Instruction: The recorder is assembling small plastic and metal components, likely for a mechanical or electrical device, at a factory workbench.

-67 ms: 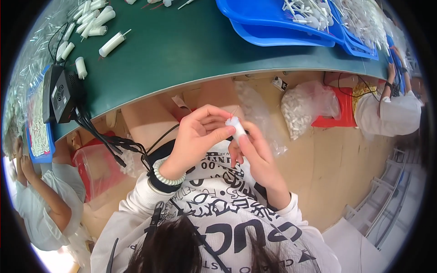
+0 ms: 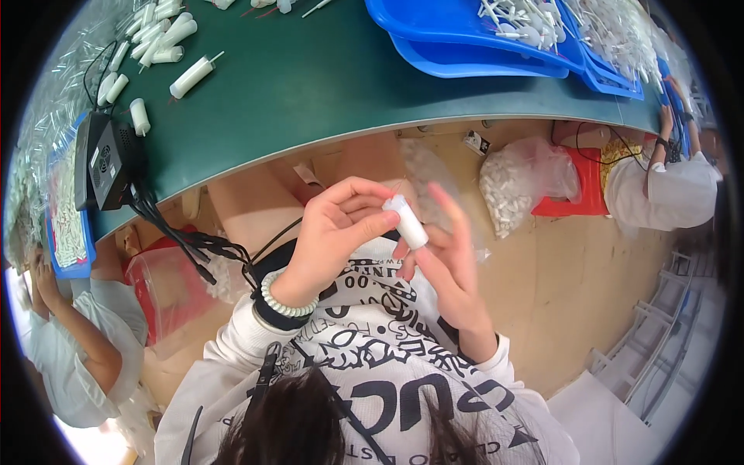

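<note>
Over my lap, a small white cylinder [image 2: 408, 225] is tilted, its upper end toward the table. My left hand [image 2: 345, 231] pinches its upper end, where a translucent cap-like piece shows, between thumb and fingers. A thin wire seems to stick out there. My right hand [image 2: 451, 267] is at the lower end, with the thumb against it and curled fingers behind. The right index finger is lifted away, slightly blurred. A coiled pale band [image 2: 285, 301] circles my left wrist.
On the green table [image 2: 287, 85] lie several similar white cylinders [image 2: 192, 76]. Blue trays [image 2: 473, 66] of white parts stand at the back right. A black box [image 2: 112, 159] with cables [image 2: 167, 232] sits at the left edge. Co-workers [image 2: 659, 190] are at both sides; bags [image 2: 504, 186] lie on the floor.
My right index finger has lifted off the cylinder, and the right thumb has slid down to its lower end. More of the cylinder shows. My left hand keeps its pinch.
</note>
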A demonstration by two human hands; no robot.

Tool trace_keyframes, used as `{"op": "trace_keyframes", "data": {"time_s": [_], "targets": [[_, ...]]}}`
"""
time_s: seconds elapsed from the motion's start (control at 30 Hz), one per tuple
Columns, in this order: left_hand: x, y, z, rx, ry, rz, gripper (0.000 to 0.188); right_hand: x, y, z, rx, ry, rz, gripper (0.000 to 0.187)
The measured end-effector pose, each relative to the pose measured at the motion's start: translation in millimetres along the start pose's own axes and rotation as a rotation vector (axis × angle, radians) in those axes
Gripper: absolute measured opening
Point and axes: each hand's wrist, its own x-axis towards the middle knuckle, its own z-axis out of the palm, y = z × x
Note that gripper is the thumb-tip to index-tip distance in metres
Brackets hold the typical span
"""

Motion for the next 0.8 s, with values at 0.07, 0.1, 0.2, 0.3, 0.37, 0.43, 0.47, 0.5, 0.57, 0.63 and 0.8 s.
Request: {"op": "trace_keyframes", "data": {"time_s": [0.07, 0.1, 0.2, 0.3, 0.37, 0.43, 0.47, 0.5, 0.57, 0.63, 0.8], "targets": [[-2.6, 4.2, -1.3, -0.023, -0.028, -0.035, 0.02, -7.2, -1.1, -4.7, 0.008, 0.047, -0.218, 0.051], [-4.7, 6.2, -2.0, -0.052, -0.054, -0.07, 0.02, -7.4, -0.3, -8.7, 0.012, 0.044, -0.22, 0.051], [-11.5, 5.3, 1.6, -0.09, -0.075, -0.048, 0.02, -6.9, -2.2, -6.5, -0.393, 0.082, -0.367, 0.035], [-18.4, 8.9, 1.5, -0.051, -0.09, -0.02, 0.021, -7.6, -8.8, -5.4, -0.586, 0.061, -0.528, 0.035], [-21.9, 5.6, 1.2, -0.047, -0.091, 0.01, 0.021, -7.3, -7.1, -5.4, -0.629, 0.056, -0.611, 0.034], [-25.3, 2.7, 1.3, -0.042, -0.094, 0.037, 0.021, -9.7, -5.2, -5.9, -0.672, 0.053, -0.694, 0.033], [-26.9, 2.0, 1.8, -0.06, -0.112, 0.027, 0.02, -12.5, -4.4, -6.4, -0.678, 0.053, -0.706, 0.032], [-28.3, 1.1, 2.3, -0.078, -0.131, 0.016, 0.02, -14.6, -3.6, -6.9, -0.685, 0.055, -0.717, 0.032], [-30.6, -1.5, 3.3, -0.053, -0.124, 0.021, 0.019, -17.5, -1.7, -6.9, -0.678, 0.069, -0.72, 0.031], [-31.4, -3.1, 5.1, -0.027, -0.122, 0.02, 0.018, -21.4, 0.8, -6.7, -0.673, 0.093, -0.72, 0.031], [-33.2, -6.3, 10.7, -0.033, -0.089, -0.008, 0.019, -32.4, 5.5, -6.3, -0.622, 0.158, -0.606, 0.033]]}}
